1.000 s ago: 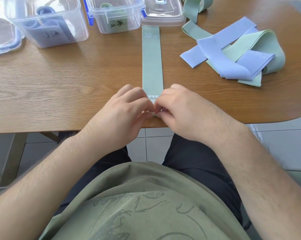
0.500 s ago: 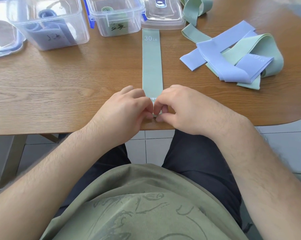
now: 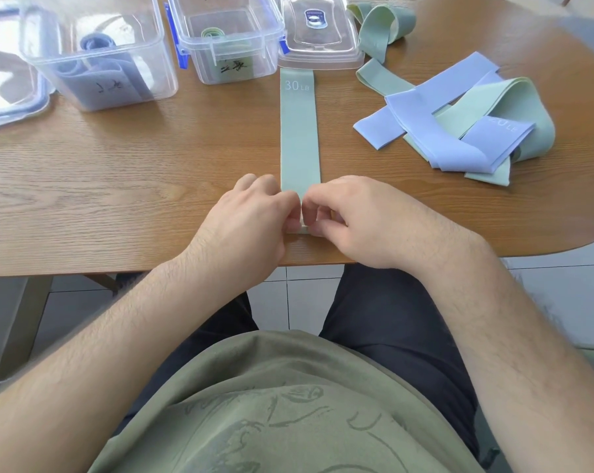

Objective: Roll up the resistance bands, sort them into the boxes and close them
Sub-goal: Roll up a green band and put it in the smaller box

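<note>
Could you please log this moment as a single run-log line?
step: roll start | green band: flat, near end pinched | left grip: on band | right grip: on band | boxes: open | pile: unrolled

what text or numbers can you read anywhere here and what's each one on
"30 LB": white print at the far end of the flat green band.
"20 LB", probably: on a blue band in the pile, blurred and skewed, so not certain.
Handwritten marks on a label in the left box: not readable.
Handwritten marks on a label in the middle box: not readable.
Blue badge on the clear lid: too small to read.
</note>
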A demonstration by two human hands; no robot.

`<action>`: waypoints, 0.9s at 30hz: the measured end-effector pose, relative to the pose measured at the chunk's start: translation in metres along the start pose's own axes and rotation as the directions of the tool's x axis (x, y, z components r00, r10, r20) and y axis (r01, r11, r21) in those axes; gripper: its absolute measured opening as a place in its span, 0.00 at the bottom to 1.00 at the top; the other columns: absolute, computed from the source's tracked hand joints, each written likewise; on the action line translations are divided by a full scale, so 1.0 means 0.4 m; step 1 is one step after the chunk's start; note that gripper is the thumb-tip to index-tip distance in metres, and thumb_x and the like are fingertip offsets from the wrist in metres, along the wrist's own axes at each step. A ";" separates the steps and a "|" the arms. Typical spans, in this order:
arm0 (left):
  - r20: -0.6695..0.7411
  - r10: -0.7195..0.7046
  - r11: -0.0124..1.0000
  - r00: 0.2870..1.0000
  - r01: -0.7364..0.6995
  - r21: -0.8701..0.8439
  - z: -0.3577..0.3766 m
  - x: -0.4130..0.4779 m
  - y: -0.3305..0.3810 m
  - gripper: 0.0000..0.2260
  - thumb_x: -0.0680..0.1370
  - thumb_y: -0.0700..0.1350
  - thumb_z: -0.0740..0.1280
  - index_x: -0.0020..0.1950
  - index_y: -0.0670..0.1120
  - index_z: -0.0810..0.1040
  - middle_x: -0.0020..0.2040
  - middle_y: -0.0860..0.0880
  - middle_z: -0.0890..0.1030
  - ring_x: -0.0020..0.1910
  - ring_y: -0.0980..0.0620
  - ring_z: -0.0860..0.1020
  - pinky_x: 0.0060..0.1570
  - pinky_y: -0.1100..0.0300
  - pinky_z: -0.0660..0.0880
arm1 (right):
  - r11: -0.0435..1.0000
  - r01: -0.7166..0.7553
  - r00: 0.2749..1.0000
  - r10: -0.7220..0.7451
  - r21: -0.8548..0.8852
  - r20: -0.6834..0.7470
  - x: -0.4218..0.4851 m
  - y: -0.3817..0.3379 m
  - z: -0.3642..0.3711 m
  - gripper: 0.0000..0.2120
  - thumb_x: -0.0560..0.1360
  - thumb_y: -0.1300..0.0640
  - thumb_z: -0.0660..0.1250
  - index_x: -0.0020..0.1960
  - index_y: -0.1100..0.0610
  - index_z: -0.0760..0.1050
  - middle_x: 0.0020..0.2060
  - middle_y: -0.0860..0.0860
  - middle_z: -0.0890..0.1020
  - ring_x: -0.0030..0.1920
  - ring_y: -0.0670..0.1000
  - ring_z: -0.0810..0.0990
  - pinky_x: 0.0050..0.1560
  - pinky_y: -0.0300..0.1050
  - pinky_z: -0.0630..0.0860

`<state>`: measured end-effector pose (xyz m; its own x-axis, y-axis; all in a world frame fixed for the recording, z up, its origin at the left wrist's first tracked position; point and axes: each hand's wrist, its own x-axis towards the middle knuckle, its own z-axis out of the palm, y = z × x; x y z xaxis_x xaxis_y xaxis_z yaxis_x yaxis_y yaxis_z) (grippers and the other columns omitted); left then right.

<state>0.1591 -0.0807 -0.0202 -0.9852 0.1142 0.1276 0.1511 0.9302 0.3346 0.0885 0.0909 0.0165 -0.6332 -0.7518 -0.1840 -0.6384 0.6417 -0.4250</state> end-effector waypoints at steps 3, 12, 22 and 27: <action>-0.023 0.006 0.998 1.000 -0.008 -0.067 0.004 0.001 -0.001 0.04 0.78 0.37 0.66 0.49 0.43 0.80 0.46 0.46 0.72 0.49 0.40 0.74 0.50 0.53 0.71 | 1.000 0.007 1.000 -0.007 -0.017 0.015 0.007 0.002 -0.003 0.06 0.81 0.55 0.63 0.47 0.45 0.73 0.40 0.42 0.74 0.47 0.47 0.73 0.50 0.51 0.76; -0.120 0.098 0.991 0.988 -0.108 -0.078 0.011 -0.037 -0.024 0.04 0.78 0.43 0.71 0.47 0.43 0.80 0.45 0.48 0.77 0.44 0.45 0.74 0.49 0.58 0.69 | 0.999 0.043 0.994 -0.046 -0.030 -0.096 0.004 0.010 0.026 0.07 0.81 0.58 0.62 0.50 0.52 0.79 0.42 0.41 0.71 0.49 0.44 0.68 0.51 0.39 0.68; -0.151 0.112 0.992 0.982 -0.120 -0.042 0.018 -0.028 -0.027 0.12 0.80 0.48 0.60 0.48 0.43 0.81 0.42 0.46 0.75 0.43 0.42 0.75 0.44 0.46 0.75 | 0.998 0.061 0.988 -0.064 -0.026 -0.140 -0.015 0.017 0.027 0.04 0.79 0.55 0.68 0.53 0.49 0.78 0.44 0.43 0.75 0.48 0.45 0.71 0.51 0.45 0.74; -0.143 0.130 0.991 0.981 -0.132 -0.007 0.020 -0.019 -0.034 0.13 0.81 0.47 0.58 0.49 0.43 0.80 0.42 0.45 0.73 0.41 0.42 0.73 0.40 0.43 0.76 | 0.997 0.067 0.986 -0.070 -0.025 -0.154 -0.009 0.020 0.024 0.05 0.79 0.56 0.65 0.52 0.49 0.78 0.44 0.42 0.75 0.48 0.43 0.71 0.51 0.47 0.75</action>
<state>0.1640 -0.0915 -0.0331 -0.9356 0.1830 0.3019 0.2807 0.9043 0.3218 0.0900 0.0973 0.0051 -0.6470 -0.7624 -0.0152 -0.6898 0.5936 -0.4145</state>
